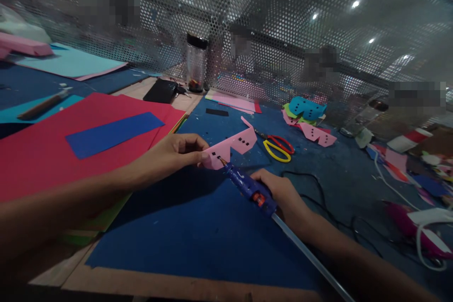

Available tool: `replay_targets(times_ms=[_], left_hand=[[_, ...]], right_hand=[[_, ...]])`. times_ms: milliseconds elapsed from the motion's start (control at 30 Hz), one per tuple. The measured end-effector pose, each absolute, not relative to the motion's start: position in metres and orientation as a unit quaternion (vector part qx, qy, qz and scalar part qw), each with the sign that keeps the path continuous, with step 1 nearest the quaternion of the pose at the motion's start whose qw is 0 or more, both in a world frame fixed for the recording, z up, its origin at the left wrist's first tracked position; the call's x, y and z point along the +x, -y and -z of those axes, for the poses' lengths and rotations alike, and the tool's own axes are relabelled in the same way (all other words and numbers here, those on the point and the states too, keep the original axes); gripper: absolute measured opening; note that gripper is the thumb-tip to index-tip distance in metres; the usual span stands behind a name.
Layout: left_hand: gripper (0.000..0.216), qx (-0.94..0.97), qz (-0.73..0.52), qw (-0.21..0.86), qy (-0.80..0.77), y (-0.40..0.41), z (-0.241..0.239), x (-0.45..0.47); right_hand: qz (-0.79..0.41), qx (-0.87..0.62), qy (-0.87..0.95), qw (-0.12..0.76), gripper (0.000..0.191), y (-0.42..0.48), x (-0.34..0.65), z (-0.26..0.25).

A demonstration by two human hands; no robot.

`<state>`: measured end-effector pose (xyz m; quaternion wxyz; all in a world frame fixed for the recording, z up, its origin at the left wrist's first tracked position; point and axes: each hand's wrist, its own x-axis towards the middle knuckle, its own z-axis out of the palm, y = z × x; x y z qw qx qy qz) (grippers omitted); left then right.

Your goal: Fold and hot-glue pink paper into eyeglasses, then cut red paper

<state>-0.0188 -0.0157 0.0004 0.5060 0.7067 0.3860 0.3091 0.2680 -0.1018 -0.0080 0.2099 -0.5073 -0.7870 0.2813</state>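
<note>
Between the thumb and fingers of my left hand [184, 149] is the left end of a pink paper cut-out [238, 140], shaped like glasses and dotted with small black squares. It is raised over the dark blue table covering. My right hand [283, 193] grips a blue glue gun [244, 180], a long clear glue stick [307, 255] sticking out of its back. The nozzle tip meets the cut-out near a black square, close to my left fingers. Just beyond lie scissors [278, 147] with one red and one yellow handle.
Red sheets [116, 165] with a blue strip [115, 134] lie left. Finished-looking cut-outs [307, 108] are stacked at the back right. A clear jar [196, 63] stands against the perforated metal screen [159, 14]. A black cable [318, 179], paper scraps [396, 163] and a magenta tool [406, 222] lie right.
</note>
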Motion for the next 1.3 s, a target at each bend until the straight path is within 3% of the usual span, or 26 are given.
replay_targets(times_ms=[1067, 1300], left_hand=[[0.031, 0.714, -0.31, 0.493, -0.389, 0.018, -0.0039, -0.0187], [0.032, 0.709, -0.306, 0.502, -0.391, 0.0185, -0.0032, -0.0195]], right_hand=[[-0.257, -0.499, 0.804, 0.197, 0.025, 0.1024, 0.2658, 0.0055], [-0.253, -0.505, 0.805, 0.184, 0.032, 0.1031, 0.2671, 0.0069]])
